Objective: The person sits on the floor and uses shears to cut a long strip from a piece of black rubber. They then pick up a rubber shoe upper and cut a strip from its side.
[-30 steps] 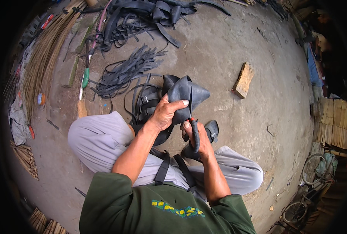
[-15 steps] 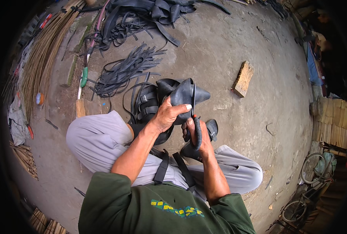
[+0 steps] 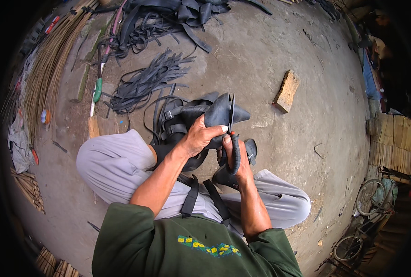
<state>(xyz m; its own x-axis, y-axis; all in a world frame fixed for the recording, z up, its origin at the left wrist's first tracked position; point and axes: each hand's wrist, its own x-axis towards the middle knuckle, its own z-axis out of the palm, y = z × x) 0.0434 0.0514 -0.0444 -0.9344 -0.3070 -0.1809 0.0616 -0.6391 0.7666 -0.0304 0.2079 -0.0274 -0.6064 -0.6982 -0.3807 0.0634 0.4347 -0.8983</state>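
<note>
A broad sheet of black rubber (image 3: 217, 112) is pinched in my left hand (image 3: 200, 137), thumb pressed flat on top of it. My right hand (image 3: 238, 159) is closed round the dark, wrapped handles of a pair of scissors (image 3: 233, 152). The upper blade points away from me along the right part of the rubber; the lower blade is mostly hidden behind it. Folds of the same rubber hang beyond and left of my left hand, over my sandalled foot (image 3: 172, 121).
Cut black strips (image 3: 150, 85) lie in a heap on the concrete floor, with a larger rubber pile (image 3: 178, 16) behind. A wooden block (image 3: 287, 91) lies to the right. Long thin sticks (image 3: 53, 64) lean at far left; a bicycle (image 3: 371, 197) stands at far right.
The upper scissor blade has swung slightly clear of the rubber's edge, and my right hand has moved a little. The rubber's folds have shifted in my left hand's grip.
</note>
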